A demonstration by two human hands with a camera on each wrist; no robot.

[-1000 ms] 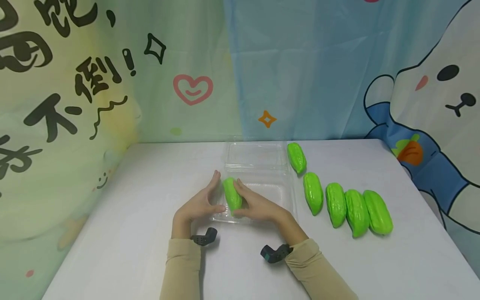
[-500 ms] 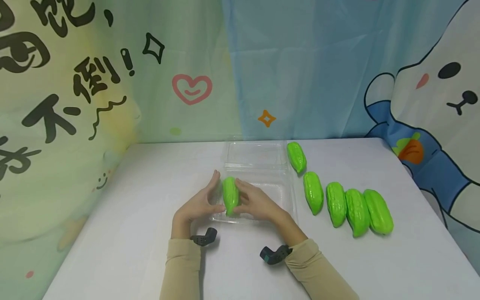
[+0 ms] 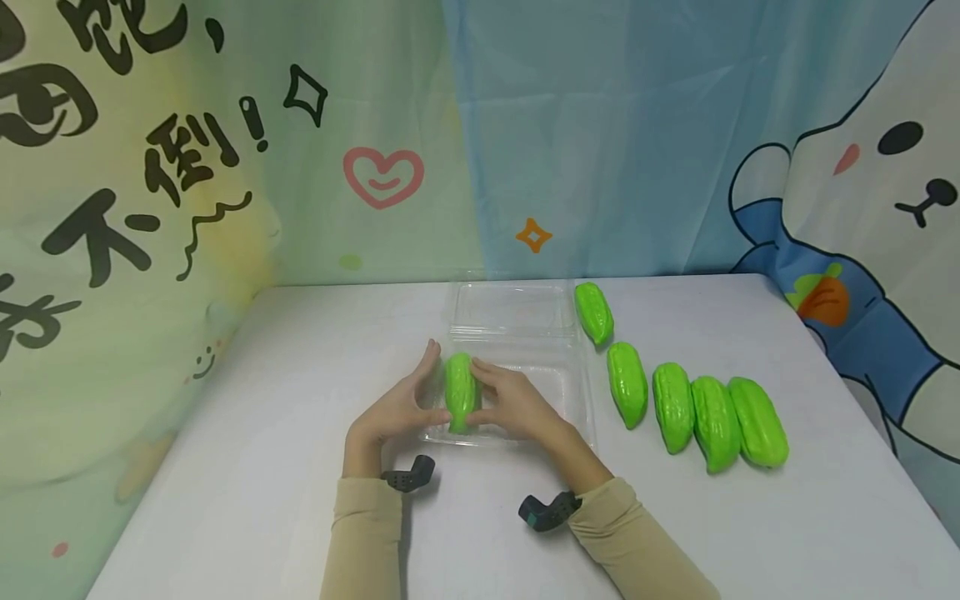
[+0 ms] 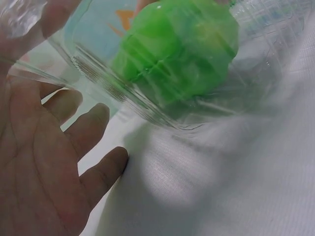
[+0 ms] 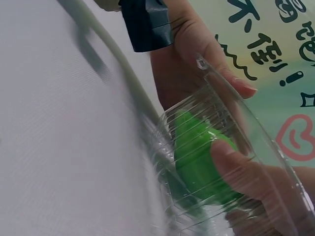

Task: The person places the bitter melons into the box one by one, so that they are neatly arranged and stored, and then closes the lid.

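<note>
A green, bumpy bitter melon (image 3: pixel 459 392) lies lengthwise along the left side of a clear plastic clamshell box (image 3: pixel 540 392). My right hand (image 3: pixel 517 404) reaches into the box and holds the melon by its right side, fingertips near the far end and thumb near the close end. Through the clear wall in the right wrist view, the thumb (image 5: pixel 226 157) shows against the melon. My left hand (image 3: pixel 405 404) stands around the box's left edge, its thumb at the near left rim. Its fingers are spread and nearly straight in the left wrist view, some beside the plastic wall (image 4: pixel 133 98).
The box's lid (image 3: pixel 513 310) lies folded back towards the far table edge. Several more bitter melons (image 3: pixel 672 408) lie to the right of the box, with one (image 3: pixel 594 314) beside the lid. A printed curtain (image 3: pixel 600 142) hangs behind the white table (image 3: pixel 300 517).
The melon in my right hand has straightened from a slant and shifted slightly left against the box's side. My right fingers followed it; the left hand has stayed in place.
</note>
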